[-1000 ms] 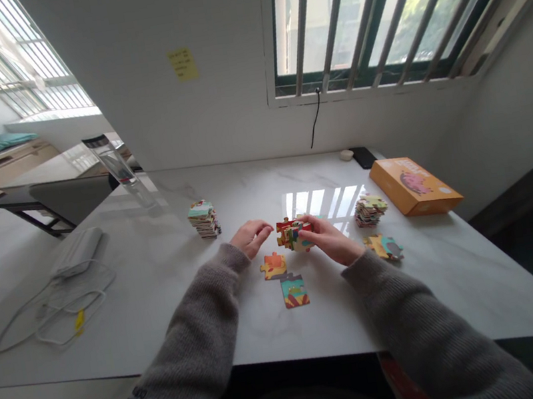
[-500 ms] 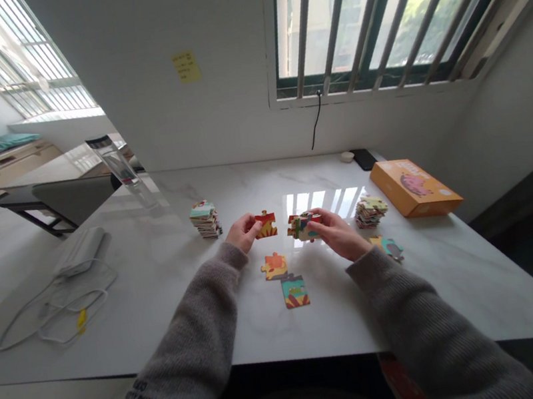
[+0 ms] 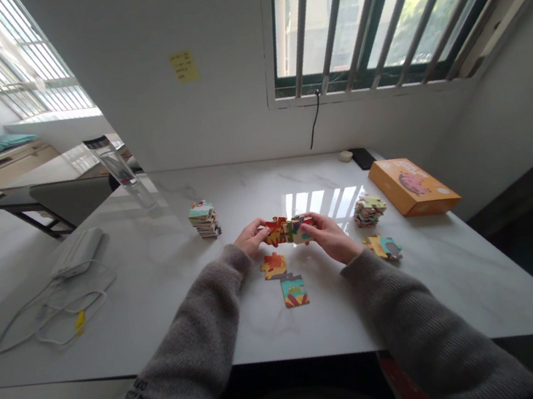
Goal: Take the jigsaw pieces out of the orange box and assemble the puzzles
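Observation:
Between my thumb and fingers, my left hand [image 3: 251,237] grips red and orange puzzle pieces [image 3: 276,231] above the table. My right hand [image 3: 332,236] is closed on a small stack of puzzle pieces [image 3: 301,229], its edge meeting the left hand's pieces. Whether they touch or only overlap, I cannot tell. Below my hands lie an orange and yellow puzzle piece [image 3: 274,266] and a teal one with a green shape [image 3: 294,291], their corners close together. By my right wrist rest yellow and teal pieces [image 3: 384,247], partly behind the sleeve.
Stacks of puzzle pieces stand at left [image 3: 204,220] and right [image 3: 369,210]. An orange box [image 3: 413,186] sits at the right edge, a black phone [image 3: 363,158] behind it. A white device [image 3: 77,252] with a looped cable lies left; a clear bottle [image 3: 114,163] stands at the far left.
My left hand has moved right, bringing its piece against the stack in my right hand. More red and orange pieces now show at the left hand. The pieces on the table stay put.

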### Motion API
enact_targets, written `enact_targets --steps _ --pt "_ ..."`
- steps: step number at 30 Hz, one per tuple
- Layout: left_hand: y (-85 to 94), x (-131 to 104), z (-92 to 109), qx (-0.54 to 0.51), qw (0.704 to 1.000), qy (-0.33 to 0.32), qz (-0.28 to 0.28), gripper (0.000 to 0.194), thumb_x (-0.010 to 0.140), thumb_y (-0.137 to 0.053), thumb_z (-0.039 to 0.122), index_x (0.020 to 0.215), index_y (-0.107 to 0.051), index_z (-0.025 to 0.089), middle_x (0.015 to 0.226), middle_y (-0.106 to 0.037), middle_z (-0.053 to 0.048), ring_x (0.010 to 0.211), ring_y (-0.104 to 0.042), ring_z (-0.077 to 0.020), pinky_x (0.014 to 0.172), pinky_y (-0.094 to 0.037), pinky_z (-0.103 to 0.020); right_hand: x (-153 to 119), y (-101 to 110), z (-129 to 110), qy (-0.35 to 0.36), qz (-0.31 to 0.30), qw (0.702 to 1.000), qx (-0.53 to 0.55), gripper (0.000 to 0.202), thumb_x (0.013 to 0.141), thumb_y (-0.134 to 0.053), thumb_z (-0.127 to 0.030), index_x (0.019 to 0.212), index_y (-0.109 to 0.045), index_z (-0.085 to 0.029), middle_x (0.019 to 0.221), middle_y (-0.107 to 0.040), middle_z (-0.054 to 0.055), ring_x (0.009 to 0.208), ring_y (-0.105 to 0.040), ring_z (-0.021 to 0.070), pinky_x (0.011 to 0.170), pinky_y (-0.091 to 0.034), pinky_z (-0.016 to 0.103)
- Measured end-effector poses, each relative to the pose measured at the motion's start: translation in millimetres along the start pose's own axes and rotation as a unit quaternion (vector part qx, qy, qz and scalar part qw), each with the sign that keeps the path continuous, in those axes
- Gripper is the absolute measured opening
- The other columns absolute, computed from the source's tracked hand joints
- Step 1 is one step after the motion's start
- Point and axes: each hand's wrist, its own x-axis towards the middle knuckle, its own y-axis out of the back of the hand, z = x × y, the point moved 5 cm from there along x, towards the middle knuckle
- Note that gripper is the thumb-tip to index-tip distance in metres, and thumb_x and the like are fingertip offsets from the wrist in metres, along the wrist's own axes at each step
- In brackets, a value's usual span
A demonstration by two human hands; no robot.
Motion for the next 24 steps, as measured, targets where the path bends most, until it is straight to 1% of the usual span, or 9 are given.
enact_targets --steps 3,7,10,14,16,18,20,22,24 --pt "8.5 3.5 -5.7 -0.026 0.999 0.008 0.024 0.037 0.083 -0.07 0.046 0.09 -0.051 0.015 0.07 -0.074 -0.005 0.061 -0.072 -0.0181 0.061 -0.055 -0.028 1.3 7.3 -4.1 -0.003 0.022 1.0 0.02 0.037 0.073 -0.079 -0.04 0.099 -0.065 -0.019 0.083 -0.067 0.002 0.067 -0.06 0.0132 0.054 -0.045 0.026" --pt "17.8 6.2 -12.4 -0.076 0.994 0.043 0.064 0.036 0.081 -0.075 0.039 0.088 -0.052 0.013 0.073 -0.074 -0.006 0.061 -0.073 -0.0194 0.065 -0.06 -0.033 1.8 17.6 -8.7 -0.012 0.049 0.997 0.051 0.041 0.071 -0.081 -0.04 0.102 -0.064 -0.02 0.089 -0.069 0.003 0.072 -0.064 0.0156 0.057 -0.048 0.027" --pt "20.7 4.9 -14.3 -0.1 0.988 0.077 0.093 0.034 0.08 -0.077 0.034 0.088 -0.052 0.013 0.076 -0.074 -0.006 0.064 -0.074 -0.0205 0.066 -0.063 -0.036 1.1 19.1 -9.5 -0.018 0.05 0.997 0.052 0.039 0.071 -0.08 -0.039 0.102 -0.064 -0.02 0.088 -0.069 0.003 0.072 -0.064 0.0154 0.056 -0.047 0.026" --pt "20.0 2.6 -10.5 -0.101 0.984 0.088 0.118 0.033 0.08 -0.076 0.027 0.089 -0.047 0.015 0.075 -0.073 -0.004 0.063 -0.074 -0.021 0.063 -0.063 -0.038 0.0 11.2 -6.3 -0.024 0.025 0.999 0.037 0.037 0.073 -0.078 -0.038 0.101 -0.063 -0.019 0.086 -0.068 0.002 0.069 -0.062 0.0137 0.054 -0.044 0.025" --pt "13.1 2.1 -7.8 -0.091 0.988 0.087 0.091 0.033 0.081 -0.073 0.027 0.09 -0.043 0.017 0.072 -0.073 -0.003 0.06 -0.074 -0.0215 0.061 -0.062 -0.037 -0.4 5.0 -3.4 -0.026 0.009 0.999 0.037 0.036 0.073 -0.078 -0.038 0.1 -0.063 -0.019 0.086 -0.068 0.002 0.069 -0.061 0.0134 0.054 -0.044 0.024" --pt "2.1 1.2 -5.1 -0.081 0.993 0.079 0.041 0.034 0.083 -0.07 0.03 0.092 -0.04 0.018 0.07 -0.073 -0.003 0.062 -0.075 -0.0227 0.061 -0.061 -0.036 -0.7 -0.1 0.1 -0.027 0.004 0.999 0.035 0.036 0.073 -0.078 -0.038 0.1 -0.063 -0.019 0.083 -0.067 0.001 0.067 -0.06 0.0129 0.054 -0.044 0.024" --pt "-7.6 -0.4 -2.7 -0.07 0.996 0.059 0.0 0.036 0.083 -0.07 0.035 0.096 -0.041 0.018 0.073 -0.074 -0.005 0.067 -0.075 -0.0231 0.062 -0.06 -0.034 -0.9 -3.6 3.1 -0.028 0.005 0.999 0.033 0.036 0.073 -0.079 -0.039 0.098 -0.063 -0.019 0.08 -0.066 0.0 0.066 -0.059 0.0121 0.053 -0.043 0.023" --pt "-12.4 -1.5 -1.6 -0.06 0.997 0.036 -0.017 0.042 0.08 -0.074 0.038 0.098 -0.043 0.017 0.076 -0.074 -0.006 0.069 -0.075 -0.0223 0.062 -0.059 -0.032 -0.8 -5.4 4.6 -0.028 0.001 0.999 0.032 0.036 0.072 -0.079 -0.04 0.097 -0.063 -0.019 0.08 -0.067 0.0 0.065 -0.059 0.0119 0.053 -0.044 0.023" --pt "-11.6 -1.2 -2.6 -0.057 0.998 0.023 -0.016 0.047 0.077 -0.078 0.04 0.098 -0.043 0.017 0.077 -0.074 -0.006 0.068 -0.075 -0.0219 0.062 -0.059 -0.032 -0.1 -3.7 3.7 -0.023 0.001 0.999 0.033 0.036 0.072 -0.079 -0.04 0.097 -0.064 -0.019 0.081 -0.067 0.0 0.066 -0.059 0.0123 0.053 -0.044 0.024"
